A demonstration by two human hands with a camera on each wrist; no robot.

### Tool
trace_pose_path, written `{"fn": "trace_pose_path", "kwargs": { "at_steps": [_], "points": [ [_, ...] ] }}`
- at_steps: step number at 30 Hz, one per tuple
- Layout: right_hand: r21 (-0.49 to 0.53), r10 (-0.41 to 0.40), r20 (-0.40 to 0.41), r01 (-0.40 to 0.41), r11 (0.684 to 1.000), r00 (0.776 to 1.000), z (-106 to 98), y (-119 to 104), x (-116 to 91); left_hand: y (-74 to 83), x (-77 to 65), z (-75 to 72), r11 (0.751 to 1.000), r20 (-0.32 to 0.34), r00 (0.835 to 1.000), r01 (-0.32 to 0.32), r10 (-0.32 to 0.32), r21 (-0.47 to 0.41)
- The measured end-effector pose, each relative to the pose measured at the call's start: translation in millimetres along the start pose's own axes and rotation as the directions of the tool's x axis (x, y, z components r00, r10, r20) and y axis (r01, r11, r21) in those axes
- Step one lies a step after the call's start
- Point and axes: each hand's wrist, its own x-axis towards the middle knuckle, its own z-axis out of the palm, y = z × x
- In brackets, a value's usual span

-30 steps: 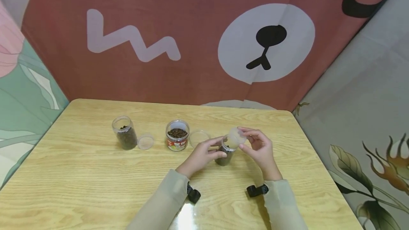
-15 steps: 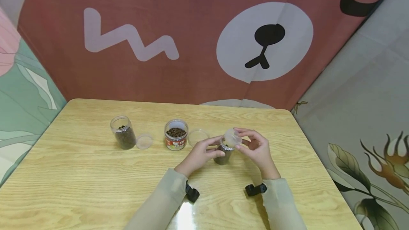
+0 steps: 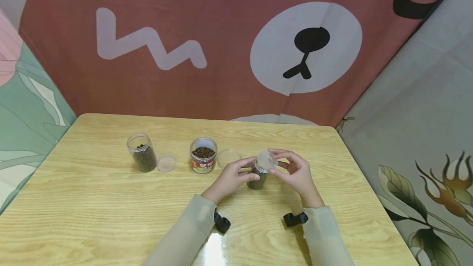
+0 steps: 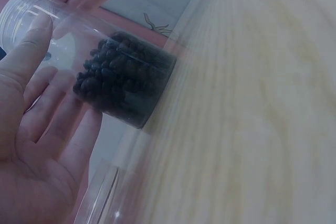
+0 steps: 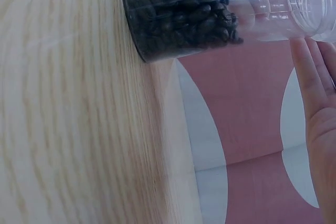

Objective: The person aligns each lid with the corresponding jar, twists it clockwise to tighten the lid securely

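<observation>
Left hand (image 3: 230, 179) around one of three jars (image 3: 261, 181), right hand (image 3: 298, 175) in a pinch on one of three lids (image 3: 266, 161)

Jar label (image 3: 203, 164) txt too small; R hand (image 5: 320, 114) cut off, R-wrist view.

And here's the pale wood-grain bench (image 3: 92, 216), its far corners rounded, a bright glare patch (image 3: 214, 251) gleaming at the near edge! Behind it rises a reddish-brown backdrop (image 3: 229, 89), probably fabric, flaunting a pale zigzag (image 3: 157, 48) and a whitish muzzle (image 3: 273, 65) with a black nose (image 3: 312, 39). Out left, a green-and-pink leafy panel (image 3: 33, 110); right, a grey panel (image 3: 417, 93) bearing botanical leaves (image 3: 406, 192)!
</observation>
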Motion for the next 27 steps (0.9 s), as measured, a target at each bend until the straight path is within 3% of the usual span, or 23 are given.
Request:
{"fn": "trace_pose_path", "kwargs": {
  "at_steps": [4,11,17,20,27],
  "points": [
    [-0.006,0.001,-0.001,-0.001,1.0,1.0,-1,1,-1,-7.5,3.2,0.9,1.0,0.004,1.0,-0.001,0.001,-0.005],
    [-0.039,0.01,0.005,-0.01,0.999,1.0,-1,2,-1,-34.6,11.9,3.4,1.0,-0.013,1.0,-0.014,0.014,-0.015],
    [-0.064,-0.005,0.018,0.006,0.998,1.0,0,0,-1,-40.9,14.5,3.2,0.999,-0.014,0.999,-0.041,0.041,-0.005],
    [-0.067,0.0,0.024,0.002,0.998,1.0,1,0,0,-40.2,14.1,3.2,0.999,-0.011,0.999,-0.035,0.035,-0.015],
    [-0.102,0.008,0.047,-0.003,0.995,0.999,1,-1,1,-7.2,2.6,-0.9,1.0,0.013,1.0,-0.013,0.013,-0.002]
  ]
}}
